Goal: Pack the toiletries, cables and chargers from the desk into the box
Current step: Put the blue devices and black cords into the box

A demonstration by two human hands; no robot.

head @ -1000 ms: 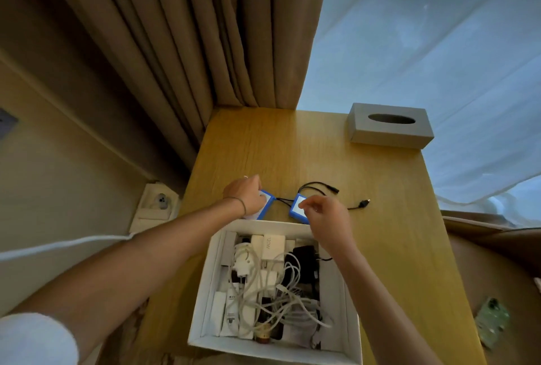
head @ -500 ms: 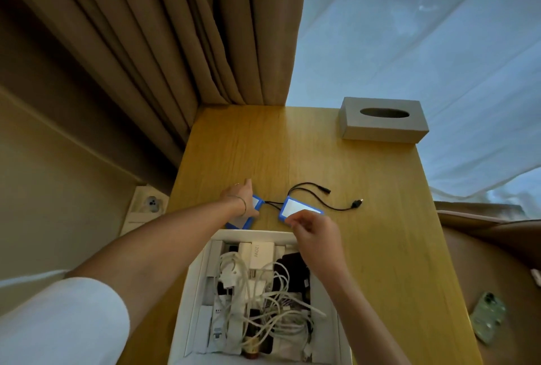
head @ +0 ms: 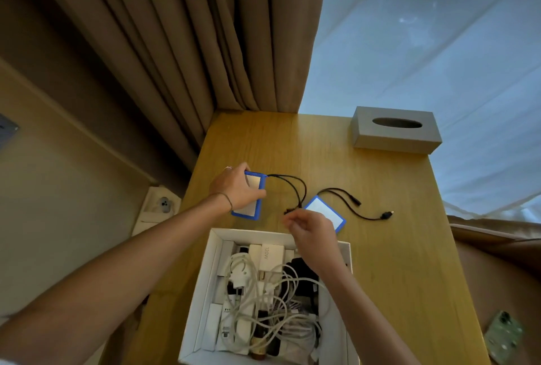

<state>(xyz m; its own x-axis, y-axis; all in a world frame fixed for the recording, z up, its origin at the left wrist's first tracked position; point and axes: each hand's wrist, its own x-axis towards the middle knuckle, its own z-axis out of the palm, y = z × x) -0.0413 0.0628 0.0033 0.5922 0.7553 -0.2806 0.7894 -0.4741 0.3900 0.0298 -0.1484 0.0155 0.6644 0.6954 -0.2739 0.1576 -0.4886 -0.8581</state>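
Two blue-edged white chargers lie on the wooden desk (head: 395,247) behind the white box (head: 215,250). My left hand (head: 235,189) grips the left charger (head: 252,197), lifted a little. A short black cable (head: 295,189) runs from it down to my right hand (head: 310,230), whose fingertips pinch the cable's end. The right charger (head: 323,212) rests flat just behind that hand, with its own black forked cable (head: 354,206) spread to the right. The box holds white plugs, coiled white cables and dark items.
A grey tissue box (head: 395,130) stands at the desk's back right corner. Brown curtains (head: 175,57) hang behind the desk's left side. A wall socket (head: 164,205) sits left of the desk. A green phone (head: 505,335) lies low on the right.
My left hand has picked up the left charger and drawn it away from the other. My right hand left the right charger and took hold of the black cable's end.
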